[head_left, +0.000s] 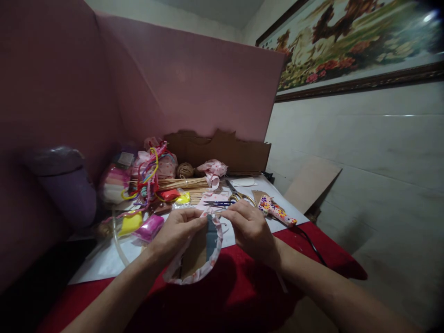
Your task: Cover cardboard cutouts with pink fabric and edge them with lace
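Note:
A cardboard piece (pixel 194 254) with a rounded outline has pale pink printed fabric (pixel 219 240) wrapped along its edge. My left hand (pixel 183 226) grips it at the upper left, thumb on top. At the top edge my right hand (pixel 251 229) is closed, thumb and finger pinching a thin pale fabric strip close to the left thumb. A loose end of pale strip (pixel 282 283) hangs below the right hand. Just beyond the fingertips lie small dark-blue snips (pixel 218 203) and gold-handled scissors (pixel 239 196).
A flower-patterned glue gun (pixel 275 210) with a black cord rests at the right. Wooden sticks (pixel 183 183), a twine ball (pixel 185 170), pipe cleaners (pixel 152 166) and clay packets (pixel 150 228) crowd the back left. Torn cardboard (pixel 222 150) stands behind; red cloth (pixel 256 296) covers the front.

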Tool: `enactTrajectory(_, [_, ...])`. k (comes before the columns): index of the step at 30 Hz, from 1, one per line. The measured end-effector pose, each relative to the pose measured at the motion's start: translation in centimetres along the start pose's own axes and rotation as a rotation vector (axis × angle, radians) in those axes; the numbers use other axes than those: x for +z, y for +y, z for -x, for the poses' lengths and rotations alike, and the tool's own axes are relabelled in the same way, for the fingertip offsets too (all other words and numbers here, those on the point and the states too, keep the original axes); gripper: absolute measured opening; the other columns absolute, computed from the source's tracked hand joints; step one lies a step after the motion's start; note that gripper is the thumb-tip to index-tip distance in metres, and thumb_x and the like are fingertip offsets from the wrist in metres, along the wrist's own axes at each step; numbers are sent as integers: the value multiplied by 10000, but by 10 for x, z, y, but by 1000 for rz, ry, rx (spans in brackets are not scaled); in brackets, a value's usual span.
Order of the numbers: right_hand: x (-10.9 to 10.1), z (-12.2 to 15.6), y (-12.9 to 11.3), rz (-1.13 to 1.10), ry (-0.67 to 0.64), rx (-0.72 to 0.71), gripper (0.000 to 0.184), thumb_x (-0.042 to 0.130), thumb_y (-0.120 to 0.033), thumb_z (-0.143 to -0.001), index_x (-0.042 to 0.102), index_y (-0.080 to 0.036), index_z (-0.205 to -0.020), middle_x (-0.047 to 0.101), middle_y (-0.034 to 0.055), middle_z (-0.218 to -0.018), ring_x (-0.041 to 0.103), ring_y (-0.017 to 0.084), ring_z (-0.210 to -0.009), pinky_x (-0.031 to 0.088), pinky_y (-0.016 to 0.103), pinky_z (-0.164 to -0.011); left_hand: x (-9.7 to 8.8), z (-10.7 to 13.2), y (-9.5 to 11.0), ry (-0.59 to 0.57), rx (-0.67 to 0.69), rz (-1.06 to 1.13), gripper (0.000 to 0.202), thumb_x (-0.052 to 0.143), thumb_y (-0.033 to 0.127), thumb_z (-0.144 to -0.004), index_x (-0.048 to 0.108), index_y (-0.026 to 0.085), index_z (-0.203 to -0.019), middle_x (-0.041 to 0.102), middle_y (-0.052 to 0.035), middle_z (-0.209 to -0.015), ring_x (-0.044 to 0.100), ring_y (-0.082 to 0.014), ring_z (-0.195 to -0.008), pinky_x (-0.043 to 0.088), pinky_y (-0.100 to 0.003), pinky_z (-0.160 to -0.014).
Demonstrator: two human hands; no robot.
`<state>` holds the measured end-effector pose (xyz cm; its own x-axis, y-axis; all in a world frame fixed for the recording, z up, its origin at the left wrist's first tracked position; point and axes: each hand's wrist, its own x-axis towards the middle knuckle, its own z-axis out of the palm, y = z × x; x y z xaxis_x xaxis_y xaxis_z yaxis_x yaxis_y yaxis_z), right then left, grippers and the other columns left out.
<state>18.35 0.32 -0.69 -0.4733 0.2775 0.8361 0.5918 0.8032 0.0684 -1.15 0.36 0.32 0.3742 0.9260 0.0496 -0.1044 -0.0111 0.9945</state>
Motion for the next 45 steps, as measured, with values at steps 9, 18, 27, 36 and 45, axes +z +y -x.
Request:
enactTrajectory(9, [-1, 2, 1, 16, -49, -19, 261, 414, -23, -818, 622, -126, -937, 607, 87, -783, 500, 195, -733, 424, 322, -644, -1, -2, -7, -26, 73, 13, 180, 682, 317, -724, 702, 155, -799, 691, -46, -743, 591, -130, -656, 420, -224, -624])
enactTrajectory(18, [-2, 2, -1, 14, -62, -6, 262, 432, -25, -805, 616, -149, -946, 602, 73, -774, 508, 189, -720, 427, 315, -644, 3, -1, -5, -19, 102, -9, 205, 686, 320, -712, 716, 158, -834, 708, -60, -785, 617, -169, -711, 445, -251, -665])
enactTrajectory(27, [-18, 9, 25, 147, -129, 474, 122, 520, -96, -784, 602, -178, -744, 609, 52, -818, 556, 187, -788, 399, 290, -690, 0, -2, 3, 217, 79, 92, 196, 700, 328, -686, 699, 147, -761, 695, -40, -679, 606, -131, -579, 445, -207, -547])
enactTrajectory(36, [7, 16, 47, 152, -420, 664, 190, 514, -100, -794, 687, -179, -782, 688, 61, -830, 616, 171, -781, 409, 250, -663, -11, -5, 4, 321, 121, 135, 302, 750, 358, -616, 693, 136, -812, 689, -35, -693, 623, -161, -613, 475, -243, -576])
enactTrajectory(45, [16, 5, 49, 182, -463, 611, 129, 610, -108, -726, 699, -185, -671, 660, 73, -818, 606, 175, -723, 404, 256, -605, -14, -6, 7, 353, 117, 150, 276, 759, 333, -609, 683, 136, -788, 679, -27, -670, 619, -157, -607, 471, -251, -592])
